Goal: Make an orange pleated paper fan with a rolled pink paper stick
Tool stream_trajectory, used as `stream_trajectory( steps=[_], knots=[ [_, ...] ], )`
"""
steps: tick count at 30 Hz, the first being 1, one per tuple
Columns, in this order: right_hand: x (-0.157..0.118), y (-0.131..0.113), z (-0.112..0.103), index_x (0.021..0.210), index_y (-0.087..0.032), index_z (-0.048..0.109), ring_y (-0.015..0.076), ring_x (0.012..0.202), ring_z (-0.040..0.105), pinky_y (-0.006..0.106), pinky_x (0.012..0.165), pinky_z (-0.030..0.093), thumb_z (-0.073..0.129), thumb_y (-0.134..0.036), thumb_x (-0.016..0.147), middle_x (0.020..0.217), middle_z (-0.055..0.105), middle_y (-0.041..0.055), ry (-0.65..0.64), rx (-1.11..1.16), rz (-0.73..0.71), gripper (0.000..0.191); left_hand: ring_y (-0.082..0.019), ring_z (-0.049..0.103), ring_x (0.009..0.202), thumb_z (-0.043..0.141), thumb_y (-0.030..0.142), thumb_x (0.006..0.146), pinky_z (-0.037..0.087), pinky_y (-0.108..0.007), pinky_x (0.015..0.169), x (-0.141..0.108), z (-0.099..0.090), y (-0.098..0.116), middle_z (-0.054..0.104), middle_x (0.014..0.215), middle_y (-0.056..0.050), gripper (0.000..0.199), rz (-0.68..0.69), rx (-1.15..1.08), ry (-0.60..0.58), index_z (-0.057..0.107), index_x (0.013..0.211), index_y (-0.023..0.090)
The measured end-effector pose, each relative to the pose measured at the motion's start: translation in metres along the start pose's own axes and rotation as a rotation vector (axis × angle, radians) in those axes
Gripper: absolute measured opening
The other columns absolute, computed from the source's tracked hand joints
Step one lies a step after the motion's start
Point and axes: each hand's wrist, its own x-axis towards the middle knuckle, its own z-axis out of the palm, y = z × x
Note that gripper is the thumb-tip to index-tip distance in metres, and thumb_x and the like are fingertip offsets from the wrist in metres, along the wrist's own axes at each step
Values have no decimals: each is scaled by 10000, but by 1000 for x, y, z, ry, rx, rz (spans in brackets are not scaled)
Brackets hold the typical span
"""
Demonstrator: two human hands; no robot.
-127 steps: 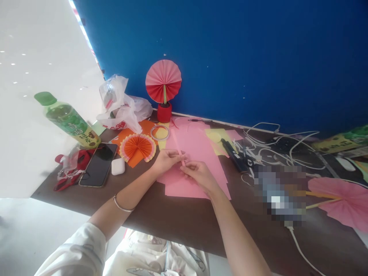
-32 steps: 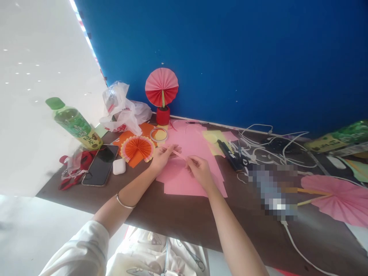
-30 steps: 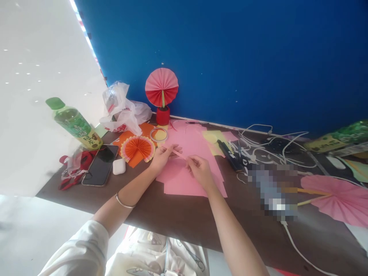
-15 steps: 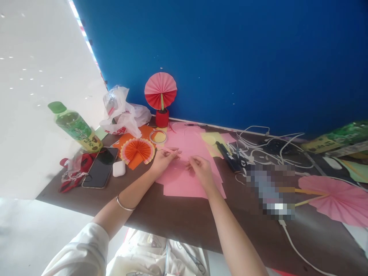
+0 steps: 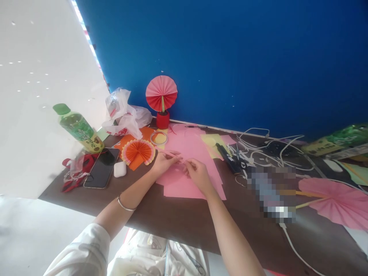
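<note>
My left hand [image 5: 164,164] is closed round a narrow folded strip of pink paper [image 5: 170,153] above a stack of pink paper sheets [image 5: 198,157]. The fingers of my right hand [image 5: 198,174] are pinched together at the strip's right end, and they hide most of that end. Left of my left hand lies an orange pleated paper fan [image 5: 138,153] with a pale scalloped edge. A roll of tape [image 5: 159,138] rests just beyond that hand.
A round paper fan [image 5: 161,92] stands in a red pot by the blue wall. Leftward are a drink bottle [image 5: 79,128], a phone [image 5: 102,168], a white earphone case [image 5: 120,169] and a plastic bag [image 5: 126,119]. White cables [image 5: 283,151] and a pink fan [image 5: 337,199] lie right.
My right hand has moved left and its fingertips now meet the strip beside my left hand. My left hand stays almost in place. The view has shifted slightly.
</note>
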Motion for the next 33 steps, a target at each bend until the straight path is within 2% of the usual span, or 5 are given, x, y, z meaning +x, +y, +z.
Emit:
stream_trajectory(
  steps=[6, 15, 22, 27, 33],
  knots=[
    [3, 3, -6, 641, -191, 514, 115, 482, 483, 229, 495, 385, 463, -367, 829, 530, 497, -23, 158, -50, -34, 263, -175, 676, 713, 622, 534, 692, 520, -275, 677, 8, -5, 7, 711, 836, -119, 441, -34, -245, 108, 651, 823, 113],
    [1, -1, -4, 599, -197, 490, 115, 464, 475, 229, 467, 378, 439, -442, 834, 524, 505, -14, 30, -66, -27, 343, -216, 677, 818, 620, 486, 724, 515, -328, 768, 10, -13, 11, 710, 821, -117, 383, 48, -334, 259, 630, 803, 111],
    [2, 9, -5, 776, -180, 625, 177, 637, 580, 291, 628, 459, 433, -362, 831, 688, 640, 55, 218, -214, -144, 270, -223, 679, 807, 602, 463, 758, 526, -361, 778, 10, -12, 15, 710, 780, -133, 410, -85, -346, 178, 610, 933, 93],
    [4, 11, -6, 831, -183, 661, 217, 832, 614, 354, 766, 478, 513, -370, 792, 882, 679, 96, 229, -152, -203, 242, -211, 672, 852, 632, 315, 770, 510, -357, 831, 11, -14, 12, 704, 886, -135, 261, -122, -408, 132, 599, 912, 98],
    [5, 8, -1, 834, -133, 632, 135, 494, 525, 252, 444, 425, 544, -468, 773, 632, 611, 39, 97, 95, 51, 351, -237, 638, 963, 636, 324, 769, 475, -381, 893, 6, -10, 13, 674, 1010, -151, 249, -111, -411, -11, 621, 897, 111]
  ],
)
